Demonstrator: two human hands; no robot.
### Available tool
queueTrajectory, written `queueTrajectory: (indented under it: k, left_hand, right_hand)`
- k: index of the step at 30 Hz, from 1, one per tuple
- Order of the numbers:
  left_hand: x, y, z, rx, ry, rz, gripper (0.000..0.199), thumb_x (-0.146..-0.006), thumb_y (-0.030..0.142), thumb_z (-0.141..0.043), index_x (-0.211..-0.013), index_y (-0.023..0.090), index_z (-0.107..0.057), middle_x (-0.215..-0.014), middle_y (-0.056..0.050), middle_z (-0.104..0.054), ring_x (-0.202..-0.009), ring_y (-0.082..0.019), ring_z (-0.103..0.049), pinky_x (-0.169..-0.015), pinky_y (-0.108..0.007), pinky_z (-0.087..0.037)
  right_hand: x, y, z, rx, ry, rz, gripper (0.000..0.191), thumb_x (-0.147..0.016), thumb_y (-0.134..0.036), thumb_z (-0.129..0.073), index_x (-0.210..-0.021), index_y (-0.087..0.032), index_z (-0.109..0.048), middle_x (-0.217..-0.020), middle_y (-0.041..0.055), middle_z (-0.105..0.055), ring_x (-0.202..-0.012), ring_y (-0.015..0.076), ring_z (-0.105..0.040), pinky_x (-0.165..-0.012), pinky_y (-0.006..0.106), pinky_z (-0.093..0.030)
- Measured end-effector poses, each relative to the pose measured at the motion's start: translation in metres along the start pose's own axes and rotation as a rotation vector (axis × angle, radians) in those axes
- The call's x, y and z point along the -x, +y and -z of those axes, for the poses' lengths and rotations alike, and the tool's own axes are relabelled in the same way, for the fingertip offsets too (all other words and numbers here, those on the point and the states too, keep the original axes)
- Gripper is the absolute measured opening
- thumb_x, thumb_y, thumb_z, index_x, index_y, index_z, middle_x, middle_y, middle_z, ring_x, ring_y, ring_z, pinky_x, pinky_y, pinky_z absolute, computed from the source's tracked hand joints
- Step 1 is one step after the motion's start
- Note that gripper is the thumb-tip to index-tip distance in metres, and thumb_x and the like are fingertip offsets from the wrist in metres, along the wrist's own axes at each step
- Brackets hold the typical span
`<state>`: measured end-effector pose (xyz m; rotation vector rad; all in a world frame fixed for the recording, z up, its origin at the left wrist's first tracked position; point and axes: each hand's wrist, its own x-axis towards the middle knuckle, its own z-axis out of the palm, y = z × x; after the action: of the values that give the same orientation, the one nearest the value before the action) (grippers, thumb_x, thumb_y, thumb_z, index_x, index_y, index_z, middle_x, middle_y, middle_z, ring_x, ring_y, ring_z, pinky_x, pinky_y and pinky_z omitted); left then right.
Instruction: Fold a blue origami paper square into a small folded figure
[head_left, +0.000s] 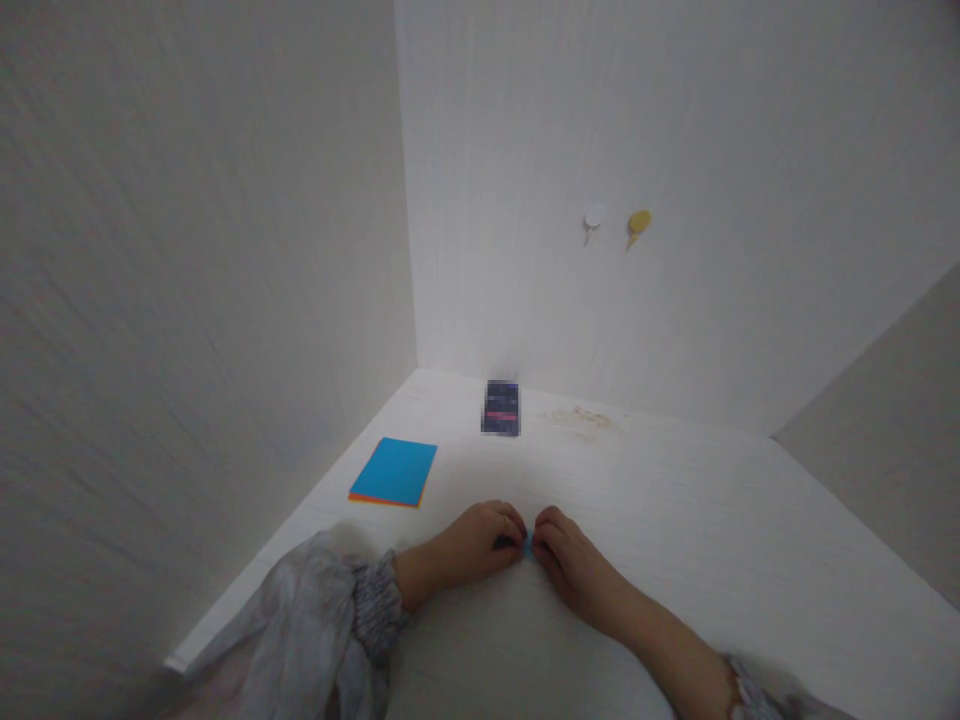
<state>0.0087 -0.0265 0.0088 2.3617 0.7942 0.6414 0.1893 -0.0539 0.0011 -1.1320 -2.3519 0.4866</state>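
A small piece of blue paper (528,543) shows between my two hands, low in the middle of the head view. My left hand (487,542) has its fingers closed on the paper's left side. On its right side, the fingers of my right hand (574,565) pinch it. Most of the piece is hidden by the fingertips, so its shape cannot be made out. To the left of my left hand lies a stack of coloured sheets (395,471), blue on top with orange edges beneath.
Near the back of the white table (675,500) stands a dark, pixelated object (501,408). Light brown marks (591,417) lie right of it. A white hook (594,217) and a yellow hook (638,223) are on the back wall. Walls rise at left and right.
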Motion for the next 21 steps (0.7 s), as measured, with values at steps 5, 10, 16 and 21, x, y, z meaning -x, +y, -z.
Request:
queueTrajectory:
  k: [5, 10, 16, 21]
  left_hand:
    - [-0.003, 0.001, -0.003, 0.025, 0.017, 0.089, 0.015, -0.068, 0.008, -0.052, -0.072, 0.015, -0.065, -0.083, -0.003, -0.06, -0.075, -0.013, -0.055, -0.072, -0.021, -0.042]
    - [-0.004, 0.002, -0.002, 0.036, 0.021, 0.077, 0.015, -0.068, 0.007, -0.051, -0.071, 0.014, -0.064, -0.084, -0.004, -0.059, -0.075, -0.013, -0.054, -0.071, -0.02, -0.042]
    - [-0.004, 0.002, -0.001, 0.052, 0.003, 0.102, 0.014, -0.067, 0.009, -0.053, -0.07, 0.015, -0.064, -0.085, -0.002, -0.058, -0.077, -0.013, -0.054, -0.073, -0.02, -0.042]
    - [-0.003, 0.002, -0.002, 0.066, 0.004, 0.113, 0.013, -0.066, 0.01, -0.054, -0.071, 0.014, -0.064, -0.086, -0.002, -0.058, -0.077, -0.013, -0.054, -0.073, -0.02, -0.041]
  right_hand:
    - [-0.001, -0.001, 0.01, -0.12, -0.053, -0.017, 0.008, -0.077, -0.011, -0.045, -0.077, -0.018, -0.049, -0.085, 0.0045, -0.046, -0.078, 0.0162, -0.047, -0.071, 0.031, -0.044]
    - [-0.002, 0.001, 0.012, -0.189, -0.058, -0.025, 0.012, -0.077, -0.009, -0.043, -0.073, -0.018, -0.049, -0.083, 0.0031, -0.047, -0.077, 0.0146, -0.048, -0.07, 0.028, -0.044]
    - [-0.003, 0.001, 0.006, -0.179, -0.03, -0.066, 0.013, -0.077, -0.008, -0.041, -0.071, -0.018, -0.049, -0.081, 0.0038, -0.046, -0.077, 0.0152, -0.047, -0.071, 0.03, -0.043]
    - [-0.002, 0.002, 0.006, -0.179, -0.048, -0.096, 0.012, -0.074, -0.006, -0.042, -0.071, -0.017, -0.046, -0.084, 0.0044, -0.044, -0.077, 0.0149, -0.046, -0.072, 0.029, -0.042]
